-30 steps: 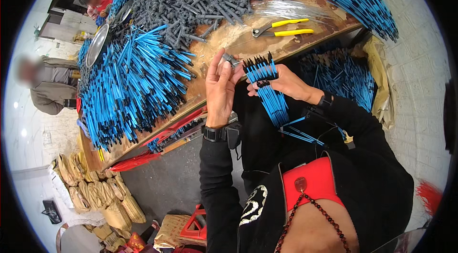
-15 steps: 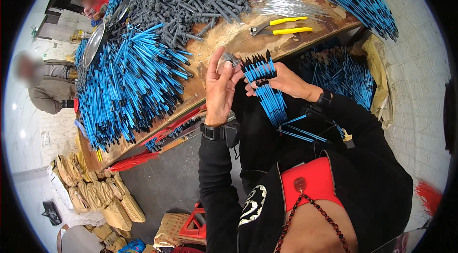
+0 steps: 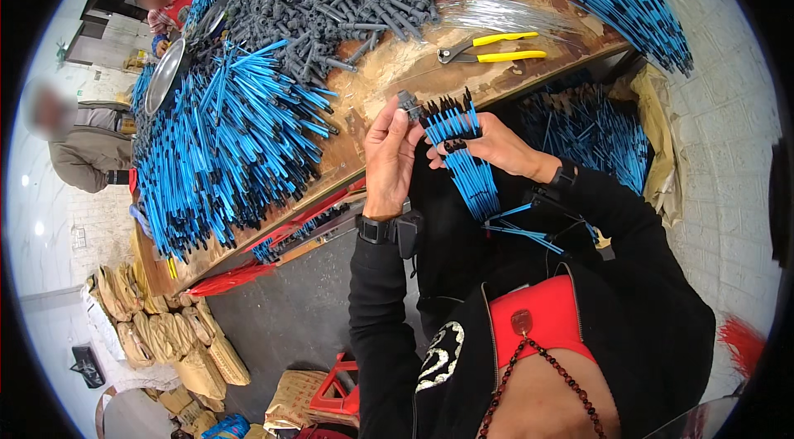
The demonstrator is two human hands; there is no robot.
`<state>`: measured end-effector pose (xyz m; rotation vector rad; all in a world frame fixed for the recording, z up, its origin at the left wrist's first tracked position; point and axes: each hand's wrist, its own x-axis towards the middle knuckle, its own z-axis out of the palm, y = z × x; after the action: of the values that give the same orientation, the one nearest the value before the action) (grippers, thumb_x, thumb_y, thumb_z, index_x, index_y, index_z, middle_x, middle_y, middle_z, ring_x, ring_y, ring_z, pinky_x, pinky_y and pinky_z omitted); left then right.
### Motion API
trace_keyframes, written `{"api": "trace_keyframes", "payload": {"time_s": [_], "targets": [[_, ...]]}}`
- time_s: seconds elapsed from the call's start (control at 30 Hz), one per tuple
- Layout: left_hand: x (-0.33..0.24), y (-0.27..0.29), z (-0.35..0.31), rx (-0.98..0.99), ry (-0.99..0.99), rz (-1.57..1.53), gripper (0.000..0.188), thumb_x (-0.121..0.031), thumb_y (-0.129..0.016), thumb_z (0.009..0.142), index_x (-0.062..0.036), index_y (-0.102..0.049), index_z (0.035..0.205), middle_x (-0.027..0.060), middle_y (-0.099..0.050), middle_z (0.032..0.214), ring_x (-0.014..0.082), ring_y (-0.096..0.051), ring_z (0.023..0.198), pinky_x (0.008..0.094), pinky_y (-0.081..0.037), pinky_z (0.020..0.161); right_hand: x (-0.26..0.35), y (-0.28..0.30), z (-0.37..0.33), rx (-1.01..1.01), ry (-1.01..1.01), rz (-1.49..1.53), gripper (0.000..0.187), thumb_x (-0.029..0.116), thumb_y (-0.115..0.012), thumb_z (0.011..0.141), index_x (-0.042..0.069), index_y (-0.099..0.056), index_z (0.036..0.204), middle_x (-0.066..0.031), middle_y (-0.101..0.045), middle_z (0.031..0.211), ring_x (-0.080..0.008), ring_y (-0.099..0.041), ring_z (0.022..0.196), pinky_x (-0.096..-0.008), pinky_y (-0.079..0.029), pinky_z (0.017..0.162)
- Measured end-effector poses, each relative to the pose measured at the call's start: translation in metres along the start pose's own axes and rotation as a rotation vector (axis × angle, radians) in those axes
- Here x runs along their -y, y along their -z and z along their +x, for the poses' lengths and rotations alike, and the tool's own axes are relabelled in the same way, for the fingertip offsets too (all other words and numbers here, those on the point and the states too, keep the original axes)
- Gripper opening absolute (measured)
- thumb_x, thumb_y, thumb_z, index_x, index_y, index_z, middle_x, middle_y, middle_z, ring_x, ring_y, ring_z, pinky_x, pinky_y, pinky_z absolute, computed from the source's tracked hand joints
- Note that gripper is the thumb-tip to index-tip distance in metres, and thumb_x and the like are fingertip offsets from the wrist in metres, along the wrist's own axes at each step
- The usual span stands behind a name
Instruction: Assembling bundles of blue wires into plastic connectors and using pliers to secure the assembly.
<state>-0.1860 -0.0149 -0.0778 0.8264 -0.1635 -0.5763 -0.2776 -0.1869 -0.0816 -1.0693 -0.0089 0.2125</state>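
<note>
My left hand (image 3: 389, 153) pinches a small grey plastic fitting (image 3: 408, 102) between thumb and fingers, just left of the rods' black tips. In my right hand (image 3: 504, 145) is a bundle of thin blue rods (image 3: 471, 178) with black ends, fanned side by side, tips pointing away from me. The fitting and the nearest tips look close together; whether they touch I cannot tell. A few blue rods (image 3: 525, 234) stick out sideways below the bundle, near my right forearm.
On the wooden table (image 3: 364, 100) lie a heap of grey fittings (image 3: 331, 0), piled blue rods (image 3: 223, 149), thin clear strands (image 3: 509, 15) and yellow-handled cutters (image 3: 492, 47). More rods (image 3: 591, 137) fill a sack below the edge. Two people (image 3: 91, 149) are at the far left.
My left fingers have closed in more tightly around the grey fitting, and its outer end now stands higher above them. My right hand and the rods have barely moved.
</note>
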Motion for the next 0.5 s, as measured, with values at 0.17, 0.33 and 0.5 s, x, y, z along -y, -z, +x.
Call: {"api": "trace_keyframes", "payload": {"time_s": [0.17, 0.33, 0.5], "targets": [[-0.002, -0.014, -0.008, -0.053, -0.010, 0.057, 0.041, -0.006, -0.058, 0.098, 0.0025, -0.048, 0.137, 0.0088, -0.066, 0.109, 0.0150, -0.066, 0.093, 0.0267, -0.056, 0.083, 0.000, 0.000, 0.002, -0.012, 0.023, 0.003, 0.037, 0.011, -0.066, 0.089, -0.004, -0.059, 0.122, -0.0145, -0.069, 0.105, -0.0232, -0.070, 0.093, -0.0327, -0.057, 0.085], [-0.004, -0.031, -0.021, -0.136, -0.118, 0.329, 0.052, -0.003, -0.064, 0.093, 0.0043, -0.045, 0.141, 0.0039, -0.065, 0.103, 0.0097, -0.062, 0.088, 0.0225, -0.051, 0.079, -0.002, 0.001, 0.005, -0.040, -0.006, 0.007, 0.031, 0.011, -0.068, 0.089, -0.005, -0.063, 0.115, -0.0135, -0.070, 0.102, -0.0223, -0.070, 0.091, -0.0326, -0.057, 0.084], [-0.002, -0.036, -0.021, -0.227, -0.199, 0.452, 0.052, -0.002, -0.071, 0.088, 0.0066, -0.051, 0.135, 0.0021, -0.064, 0.099, 0.0066, -0.059, 0.086, 0.0204, -0.048, 0.077, -0.004, -0.001, 0.004, -0.040, -0.003, -0.016, 0.028, 0.012, -0.070, 0.088, -0.005, -0.065, 0.110, -0.0119, -0.070, 0.100, -0.0210, -0.071, 0.090, -0.0320, -0.057, 0.083]]}}
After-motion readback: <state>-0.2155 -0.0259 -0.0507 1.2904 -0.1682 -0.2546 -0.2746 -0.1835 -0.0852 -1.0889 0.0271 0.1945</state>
